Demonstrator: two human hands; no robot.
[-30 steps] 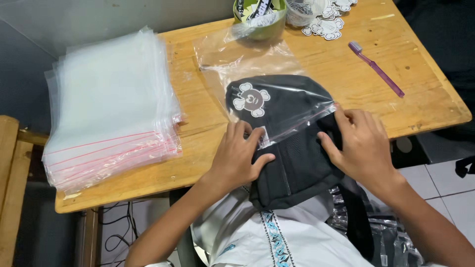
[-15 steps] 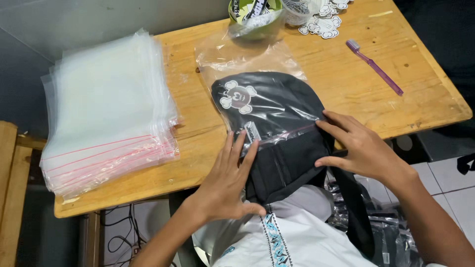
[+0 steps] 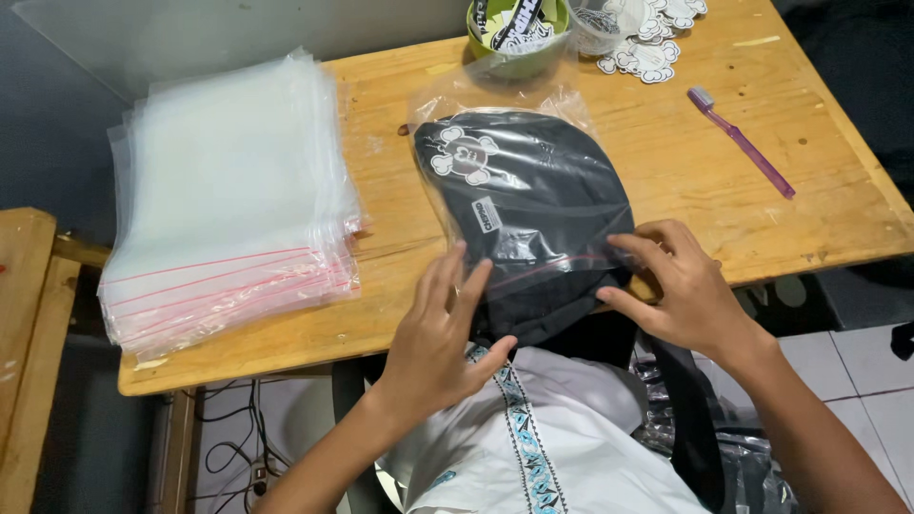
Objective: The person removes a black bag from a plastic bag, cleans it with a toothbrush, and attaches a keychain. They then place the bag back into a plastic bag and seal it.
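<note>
A black bag (image 3: 533, 205) with a white cartoon emblem lies inside a clear zip-top plastic bag (image 3: 495, 100) on the wooden table (image 3: 666, 171), its lower end hanging past the near edge. My left hand (image 3: 438, 328) lies flat, fingers together, on the plastic bag's left near corner. My right hand (image 3: 681, 286) pinches the plastic bag's red zip strip at the right side. A black strap runs down from the bag over my lap.
A thick stack of clear zip bags (image 3: 228, 200) with red strips fills the table's left part. At the far edge stand a green cup (image 3: 519, 38) with stickers, a clear cup and white cut-out stickers (image 3: 652, 43). A purple toothbrush (image 3: 743, 143) lies at right.
The black bag has slid further into the plastic bag, away from me. Both hands followed to the bag's open end, the right one now pinching the zip strip.
</note>
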